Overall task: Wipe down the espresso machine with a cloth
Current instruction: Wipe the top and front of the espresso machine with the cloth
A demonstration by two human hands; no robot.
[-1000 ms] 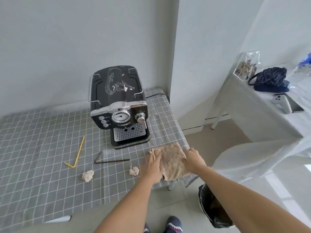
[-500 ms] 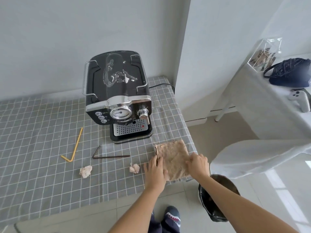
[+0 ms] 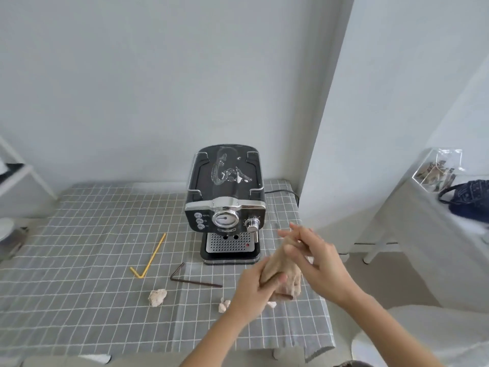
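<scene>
1. Espresso machine (image 3: 225,205), black with chrome trim, stands upright at the back of a desk (image 3: 79,234) covered in a grey checked cloth, its dial and knob facing the camera.
2. A beige cloth (image 3: 281,271), bunched into a loose roll, is held above the desk at about 4 o'clock from the machine, near it but not touching.
3. The left hand (image 3: 254,290) grips the cloth's lower end, its fingers curled round the fabric with the thumb on top.
4. The right hand (image 3: 317,258) meets the cloth's upper part from the right, its fingers (image 3: 296,231) extended and close together; the blur leaves it unclear whether they pinch the fabric.
5. White streaks mark the machine's top panel.
6. On the desk at 8 o'clock from the machine lie a bent yellow straw (image 3: 150,258) and, nearer, a bent dark straw (image 3: 190,279).
7. Two crumpled paper scraps sit at the desk's front: one (image 3: 157,296) below the straws, another (image 3: 224,304) just beside the left hand.
</scene>
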